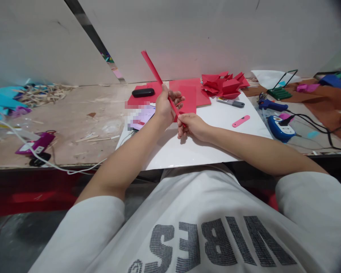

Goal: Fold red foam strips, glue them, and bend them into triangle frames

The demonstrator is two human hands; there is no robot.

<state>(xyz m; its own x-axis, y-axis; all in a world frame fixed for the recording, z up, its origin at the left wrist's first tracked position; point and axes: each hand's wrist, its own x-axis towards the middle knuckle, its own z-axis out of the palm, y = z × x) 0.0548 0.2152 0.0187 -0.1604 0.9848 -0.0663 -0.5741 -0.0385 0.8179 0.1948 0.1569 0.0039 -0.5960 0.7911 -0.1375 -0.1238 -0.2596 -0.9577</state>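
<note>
A long, narrow strip of folded or rolled red paper (152, 67) slants up and to the left between my hands. My left hand (167, 104) is closed around its middle, the thumb along it and the other fingers curled. Lower down, my right hand (191, 124) pinches the near end with thumb and forefinger. Both hands are above a white board (170, 153). Behind them lie flat red paper sheets (189, 94), with a black oblong case (143, 92) on the left part. A purple-screened phone (142, 118) is beside my left wrist, partly blurred out.
Crumpled red paper pieces (223, 85) lie at the back right, near a grey utility knife (230, 102) and a pink flat tool (241, 121). A blue glue gun (272, 105) and blue device (281, 128) with black cables sit farther right. Wood sticks (49, 94) are heaped left.
</note>
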